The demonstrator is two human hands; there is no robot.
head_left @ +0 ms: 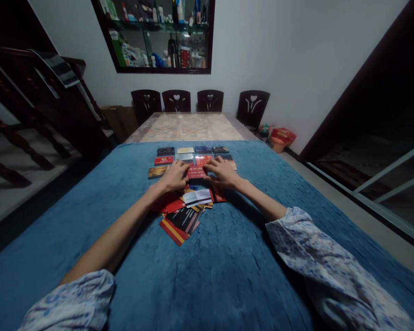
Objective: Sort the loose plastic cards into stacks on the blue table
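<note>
A red card (196, 172) with pale printing is held at its two short edges, between my hands. My left hand (175, 176) grips the left edge, fingers bent. At the right edge, the fingers of my right hand (223, 173) are curled against it. Rows of cards lie around and beyond my hands: a gold-brown card (156, 173), a red card (163, 160) and a cream card (185, 151) among them. Closer to me is a loose, overlapping pile with a white card (197, 197), a black card (182, 217) and a red-and-yellow card (173, 231). My right hand partly hides some cards.
A blue cloth (193, 285) covers the near part of the long table, with its patterned top (193, 126) bare beyond. Several dark chairs (210, 100) stand at the far end. A stair railing (31, 147) is at left, an orange bin (278, 143) at right.
</note>
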